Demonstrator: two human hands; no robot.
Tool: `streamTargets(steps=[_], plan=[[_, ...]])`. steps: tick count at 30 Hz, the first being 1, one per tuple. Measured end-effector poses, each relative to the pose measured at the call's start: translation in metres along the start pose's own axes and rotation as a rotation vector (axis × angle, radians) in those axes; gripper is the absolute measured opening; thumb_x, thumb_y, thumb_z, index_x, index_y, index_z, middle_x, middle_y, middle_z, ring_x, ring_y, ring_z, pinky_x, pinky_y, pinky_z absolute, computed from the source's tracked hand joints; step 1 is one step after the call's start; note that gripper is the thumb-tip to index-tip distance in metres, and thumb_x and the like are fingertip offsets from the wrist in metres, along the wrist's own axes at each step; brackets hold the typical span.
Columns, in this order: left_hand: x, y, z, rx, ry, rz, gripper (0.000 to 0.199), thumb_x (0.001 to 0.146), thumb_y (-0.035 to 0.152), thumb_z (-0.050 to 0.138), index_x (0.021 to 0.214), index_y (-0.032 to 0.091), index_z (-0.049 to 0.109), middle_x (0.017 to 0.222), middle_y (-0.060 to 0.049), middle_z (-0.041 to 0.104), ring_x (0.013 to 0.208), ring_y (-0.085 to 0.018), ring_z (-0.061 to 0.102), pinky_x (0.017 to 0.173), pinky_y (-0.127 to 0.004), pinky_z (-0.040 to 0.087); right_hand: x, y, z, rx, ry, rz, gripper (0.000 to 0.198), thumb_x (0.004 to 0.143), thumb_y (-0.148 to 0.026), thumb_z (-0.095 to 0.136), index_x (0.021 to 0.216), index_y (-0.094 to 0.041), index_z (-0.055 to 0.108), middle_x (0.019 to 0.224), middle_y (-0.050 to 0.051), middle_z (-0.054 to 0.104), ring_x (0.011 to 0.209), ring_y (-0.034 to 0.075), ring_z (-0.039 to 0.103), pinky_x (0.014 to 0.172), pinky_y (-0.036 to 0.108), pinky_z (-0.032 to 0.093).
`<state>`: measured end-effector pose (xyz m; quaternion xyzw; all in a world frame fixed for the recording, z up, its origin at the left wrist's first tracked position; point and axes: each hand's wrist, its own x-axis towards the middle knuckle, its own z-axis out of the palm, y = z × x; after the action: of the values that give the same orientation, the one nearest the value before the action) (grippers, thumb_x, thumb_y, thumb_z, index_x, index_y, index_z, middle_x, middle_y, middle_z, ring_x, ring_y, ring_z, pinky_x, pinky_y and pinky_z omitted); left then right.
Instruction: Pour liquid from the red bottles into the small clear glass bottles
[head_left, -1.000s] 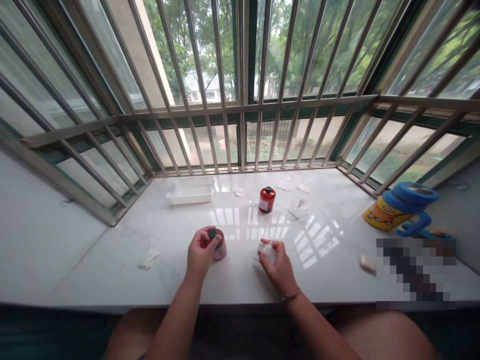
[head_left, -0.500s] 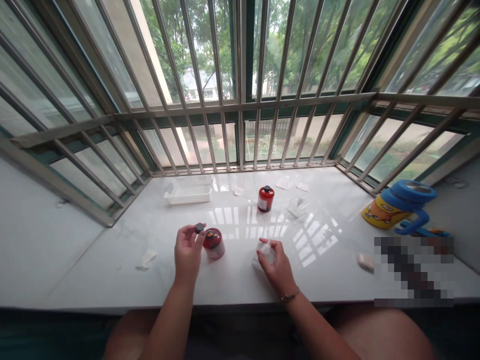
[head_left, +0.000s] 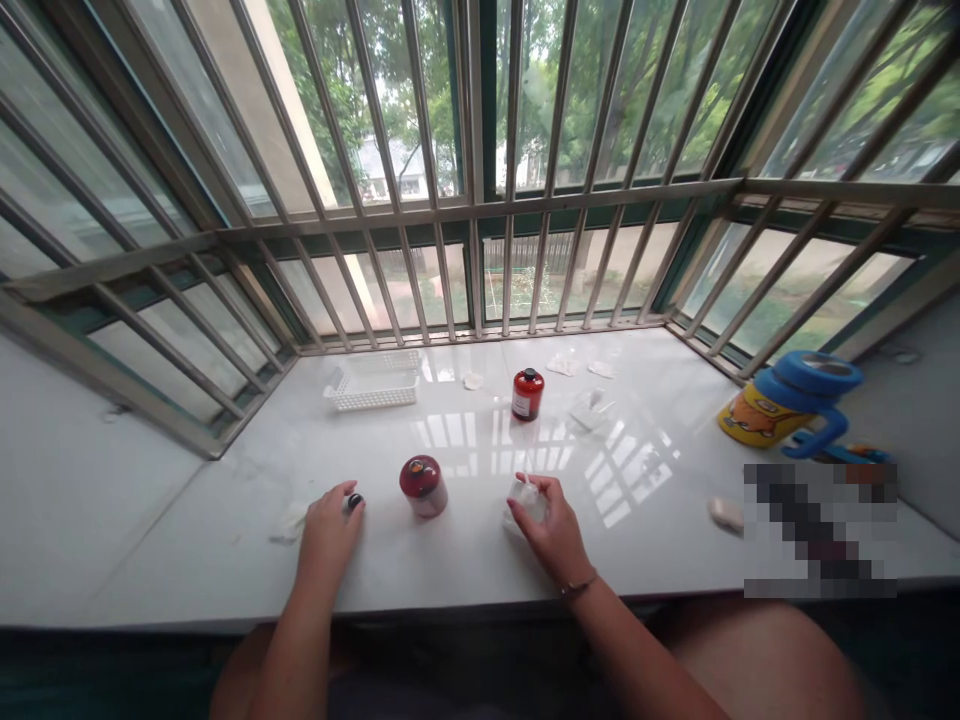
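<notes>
A barred window point(head_left: 480, 212) rises at twelve o'clock behind the glossy white counter point(head_left: 450, 570). Mid-counter stands an uncapped red bottle point(head_left: 424, 488) (contents unclear); from it, a capped red bottle point(head_left: 528, 396) sits toward one, a white basket point(head_left: 373, 399) at eleven. The left hand point(head_left: 328, 526), at eight, pinches a black cap point(head_left: 355, 501); the right hand point(head_left: 556, 530), past three, grips clear plastic point(head_left: 531, 500).

Barred bay window point(head_left: 489, 130) ahead of me; trees point(head_left: 581, 110) outside; daylight reflections point(head_left: 630, 485) on glossy white countertop point(head_left: 465, 570); pale wall point(head_left: 75, 440) at left.
</notes>
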<state>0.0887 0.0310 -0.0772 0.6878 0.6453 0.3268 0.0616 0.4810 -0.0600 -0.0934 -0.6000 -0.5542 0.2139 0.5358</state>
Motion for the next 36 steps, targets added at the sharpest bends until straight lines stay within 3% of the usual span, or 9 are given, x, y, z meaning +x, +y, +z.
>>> streamTargets(steps=[6,10,14,17,20,23,29,33,36], plan=[[-0.011,0.054,-0.007,-0.134,0.317,0.089,0.028,0.093,0.043,0.071,0.112,0.023,0.069,0.118,-0.014,0.073,0.117,-0.037,0.067,0.112,-0.055,0.049,0.002,0.001,-0.003,-0.018,-0.002,-0.025,0.042,0.092,-0.051,0.078,0.124,-0.027,0.065,0.129,0.01,0.074,0.117,0.031,0.073,0.103,0.049,0.06],[-0.026,0.1,-0.013,-0.303,0.357,0.166,0.022,0.089,0.035,0.079,0.107,0.026,0.071,0.111,-0.01,0.074,0.11,-0.034,0.068,0.109,-0.052,0.052,0.001,0.004,-0.002,-0.025,-0.021,-0.008,0.045,0.09,-0.053,0.08,0.125,-0.027,0.066,0.127,0.011,0.075,0.114,0.031,0.074,0.101,0.05,0.061],[-0.05,0.143,-0.005,-0.443,0.25,0.251,0.015,0.089,0.029,0.08,0.103,0.029,0.072,0.102,-0.007,0.076,0.101,-0.031,0.071,0.098,-0.047,0.057,0.002,0.001,-0.003,-0.004,-0.019,-0.059,0.039,0.091,-0.051,0.079,0.121,-0.027,0.069,0.128,0.011,0.075,0.12,0.031,0.072,0.107,0.051,0.058],[-0.07,0.173,0.008,-0.525,0.067,0.334,0.018,0.091,0.024,0.077,0.107,0.031,0.074,0.1,-0.007,0.076,0.099,-0.031,0.072,0.093,-0.046,0.059,0.003,-0.001,-0.004,0.01,-0.004,0.007,0.047,0.089,-0.051,0.082,0.125,-0.027,0.064,0.126,0.01,0.075,0.113,0.03,0.074,0.099,0.049,0.062],[-0.082,0.2,0.024,-0.583,-0.123,0.371,0.022,0.094,0.022,0.072,0.113,0.032,0.075,0.106,-0.009,0.077,0.104,-0.033,0.072,0.095,-0.05,0.059,0.003,-0.001,-0.003,-0.006,-0.048,-0.037,0.038,0.092,-0.047,0.078,0.122,-0.027,0.067,0.129,0.01,0.074,0.122,0.03,0.072,0.107,0.05,0.058],[-0.082,0.218,0.042,-0.589,-0.233,0.352,0.033,0.096,0.023,0.069,0.127,0.031,0.072,0.12,-0.013,0.074,0.115,-0.036,0.069,0.102,-0.055,0.057,0.001,0.003,0.0,0.047,-0.003,0.003,0.056,0.088,-0.045,0.081,0.135,-0.027,0.056,0.132,0.011,0.074,0.12,0.03,0.073,0.104,0.049,0.06],[-0.063,0.235,0.079,-0.597,-0.315,0.273,0.045,0.086,0.022,0.077,0.13,0.028,0.07,0.14,-0.017,0.065,0.129,-0.039,0.061,0.111,-0.062,0.049,-0.002,0.01,0.008,0.134,0.019,0.079,0.072,0.085,-0.047,0.084,0.139,-0.028,0.041,0.133,0.014,0.073,0.121,0.032,0.073,0.102,0.052,0.061],[-0.055,0.239,0.085,-0.591,-0.32,0.198,0.026,0.081,0.019,0.08,0.102,0.026,0.068,0.123,-0.013,0.068,0.12,-0.036,0.063,0.103,-0.056,0.051,-0.002,0.013,0.009,0.132,0.022,0.066,0.071,0.086,-0.047,0.083,0.14,-0.029,0.04,0.134,0.016,0.072,0.121,0.033,0.074,0.105,0.056,0.06],[-0.052,0.241,0.081,-0.581,-0.321,0.112,0.041,0.072,0.021,0.089,0.105,0.026,0.065,0.116,-0.01,0.068,0.115,-0.035,0.063,0.1,-0.054,0.051,-0.002,0.013,0.009,0.109,0.022,0.054,0.071,0.086,-0.046,0.083,0.139,-0.028,0.04,0.133,0.015,0.073,0.121,0.032,0.074,0.105,0.055,0.059]])
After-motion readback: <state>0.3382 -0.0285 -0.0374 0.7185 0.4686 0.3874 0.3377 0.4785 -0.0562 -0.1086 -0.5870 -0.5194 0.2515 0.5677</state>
